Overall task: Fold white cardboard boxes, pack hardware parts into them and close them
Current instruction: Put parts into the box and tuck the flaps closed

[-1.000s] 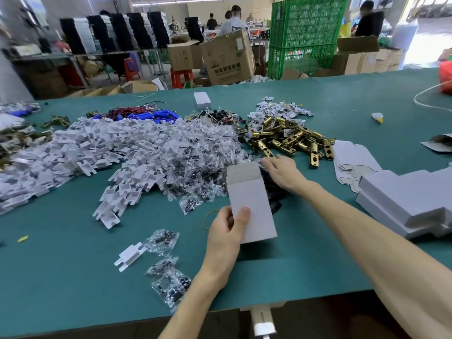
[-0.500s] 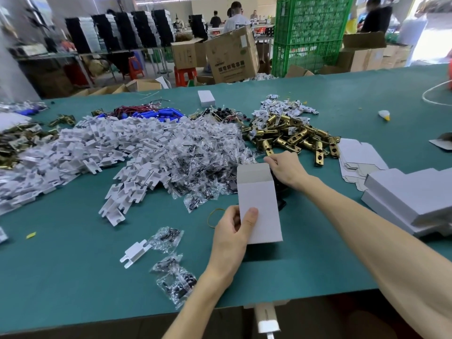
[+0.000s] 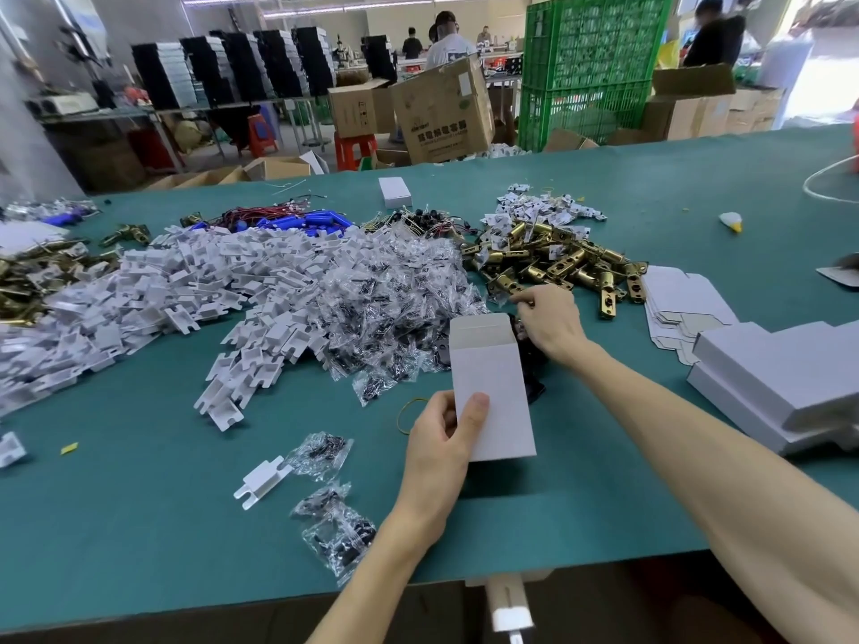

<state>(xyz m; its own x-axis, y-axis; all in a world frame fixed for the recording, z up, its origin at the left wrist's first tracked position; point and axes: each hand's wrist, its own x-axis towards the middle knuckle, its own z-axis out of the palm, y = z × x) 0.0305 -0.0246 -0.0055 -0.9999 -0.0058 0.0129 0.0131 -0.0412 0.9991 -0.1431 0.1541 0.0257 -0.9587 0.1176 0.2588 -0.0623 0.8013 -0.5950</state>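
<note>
Table, green top, carrying from left to right:

- Brass hardware, loose heap at the far left edge.
- White plastic brackets, broad heap; one stray bracket lies apart nearer the front.
- Clear bags of small dark parts, heaped against the brackets; a few loose bags lie beside the stray bracket.
- Left hand: thumb across the front and fingers behind, gripping the lower left corner of the white cardboard box.
- The box is held raised above the table, top flap open.
- Right hand, just beyond the open flap: fingers curled, tips drawn together, possibly pinching something small; cannot tell.
- Brass latches, a pile behind that hand.
- Flat box blanks, stacked.
- Folded white boxes, stacked at the right edge.
</note>
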